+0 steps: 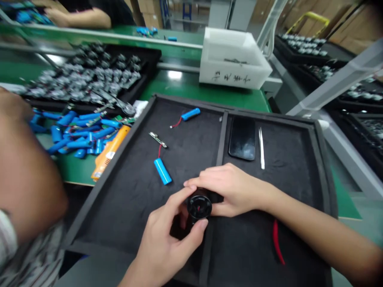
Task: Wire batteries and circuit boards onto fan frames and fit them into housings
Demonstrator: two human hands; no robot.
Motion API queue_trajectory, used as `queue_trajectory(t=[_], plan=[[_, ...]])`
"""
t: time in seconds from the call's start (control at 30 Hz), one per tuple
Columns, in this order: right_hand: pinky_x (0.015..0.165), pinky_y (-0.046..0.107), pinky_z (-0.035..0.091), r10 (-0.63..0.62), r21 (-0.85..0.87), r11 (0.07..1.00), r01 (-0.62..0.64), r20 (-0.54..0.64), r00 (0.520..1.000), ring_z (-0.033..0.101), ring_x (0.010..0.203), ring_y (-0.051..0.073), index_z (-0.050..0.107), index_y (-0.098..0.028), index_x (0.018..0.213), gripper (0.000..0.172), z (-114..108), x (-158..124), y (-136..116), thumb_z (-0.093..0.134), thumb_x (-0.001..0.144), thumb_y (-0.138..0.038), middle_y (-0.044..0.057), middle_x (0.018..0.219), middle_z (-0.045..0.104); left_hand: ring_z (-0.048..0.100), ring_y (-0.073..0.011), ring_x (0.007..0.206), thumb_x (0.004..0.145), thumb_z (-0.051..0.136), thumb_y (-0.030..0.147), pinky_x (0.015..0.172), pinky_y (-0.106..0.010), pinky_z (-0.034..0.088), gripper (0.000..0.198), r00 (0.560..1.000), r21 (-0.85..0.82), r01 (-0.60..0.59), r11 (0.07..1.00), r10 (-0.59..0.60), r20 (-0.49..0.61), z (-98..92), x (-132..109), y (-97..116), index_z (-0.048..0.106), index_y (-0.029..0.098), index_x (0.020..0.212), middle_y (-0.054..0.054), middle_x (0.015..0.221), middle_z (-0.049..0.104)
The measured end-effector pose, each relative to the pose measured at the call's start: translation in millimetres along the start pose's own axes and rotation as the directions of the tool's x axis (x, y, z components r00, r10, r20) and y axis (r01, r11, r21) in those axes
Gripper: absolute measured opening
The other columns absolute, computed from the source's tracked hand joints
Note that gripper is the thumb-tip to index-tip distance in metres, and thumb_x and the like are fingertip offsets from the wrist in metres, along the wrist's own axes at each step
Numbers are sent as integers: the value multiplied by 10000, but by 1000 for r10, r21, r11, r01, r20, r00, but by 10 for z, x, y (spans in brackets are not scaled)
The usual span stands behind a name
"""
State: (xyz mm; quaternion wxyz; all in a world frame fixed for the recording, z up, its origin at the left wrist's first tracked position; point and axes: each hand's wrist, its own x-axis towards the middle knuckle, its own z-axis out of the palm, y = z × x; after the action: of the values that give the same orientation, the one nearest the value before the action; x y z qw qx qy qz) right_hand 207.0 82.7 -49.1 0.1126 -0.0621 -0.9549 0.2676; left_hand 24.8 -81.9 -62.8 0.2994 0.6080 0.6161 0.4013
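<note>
Item: small black round plastic cyl. part (199, 206) | loc: over matte black felt-lined tray (98, 191), front centre | gripped by L hand (167, 243) fingertips, clasped by R hand (231, 191) | adj: smooth blue cyl. battery cell (163, 171), red-wired

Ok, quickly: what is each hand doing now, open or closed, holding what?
Left hand: closed on the black round part.
Right hand: closed on the same black round part.

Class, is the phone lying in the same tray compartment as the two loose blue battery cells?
No, the phone lies right of the divider beside the white tweezers, while both blue cells lie left of it.
</note>
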Motion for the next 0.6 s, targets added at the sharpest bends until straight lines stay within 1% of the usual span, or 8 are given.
queue_trajectory(t=[0.17,0.2,0.27,0.3,0.37,0.43,0.5,0.6], plan=[[883,302,535,51,73,996,-50,-16,999,706,1023,194,405,-185,1566,775,-151,0,-89,736,913,-440,46,1161,731,633,-111,618,898,711,340,580,-217,539,395,997,134,19,991,-9,-74,-49,28,-10,544,308,1254,70,793,657],[897,304,538,73,70,995,-70,-48,996,704,1030,193,409,-200,1566,768,-247,-20,-108,731,920,-464,45,1171,729,628,-115,610,899,706,361,571,-222,535,380,997,136,33,990,-22,-80,-53,27,-20,535,297,1232,67,797,664],[929,322,533,178,1,983,-181,-180,967,701,1037,198,482,-233,1511,612,-499,-97,-105,666,972,-455,46,1175,728,619,-122,595,900,697,387,560,-233,530,362,996,145,53,988,-42,-78,-59,28,-36,518,287,1198,61,808,681],[930,339,531,261,-57,956,-287,-275,925,702,1019,206,529,-243,1465,503,-638,-159,-75,616,1002,-421,48,1156,732,617,-126,595,901,692,390,560,-239,527,354,996,159,59,986,-48,-72,-65,32,-39,514,287,1190,60,810,684],[813,361,530,468,-171,785,-596,-466,751,707,869,222,562,-242,1407,397,-879,-325,58,538,1031,-367,45,1015,749,610,-134,601,905,679,385,561,-250,516,341,997,206,63,976,-52,-59,-91,44,-37,520,298,1194,63,789,667],[712,369,502,629,-231,573,-787,-492,602,694,765,251,509,-215,1452,478,-997,-527,260,550,1009,-388,38,873,742,597,-141,598,903,671,373,565,-261,500,354,997,251,76,965,-66,-46,-140,54,-35,527,312,1221,69,755,631],[681,355,494,763,-241,500,-832,-333,555,693,737,254,458,-199,1501,583,-965,-723,461,588,975,-412,27,833,739,581,-141,590,898,668,344,566,-264,492,377,994,237,105,966,-100,-31,-210,49,-45,524,315,1245,69,736,600],[699,336,492,808,-224,511,-830,-203,552,698,743,235,447,-149,1519,601,-792,-934,606,568,964,-348,37,835,735,619,-148,649,908,643,285,610,-265,529,412,989,50,151,987,-150,-22,-326,2,-80,481,291,1287,35,799,626]])
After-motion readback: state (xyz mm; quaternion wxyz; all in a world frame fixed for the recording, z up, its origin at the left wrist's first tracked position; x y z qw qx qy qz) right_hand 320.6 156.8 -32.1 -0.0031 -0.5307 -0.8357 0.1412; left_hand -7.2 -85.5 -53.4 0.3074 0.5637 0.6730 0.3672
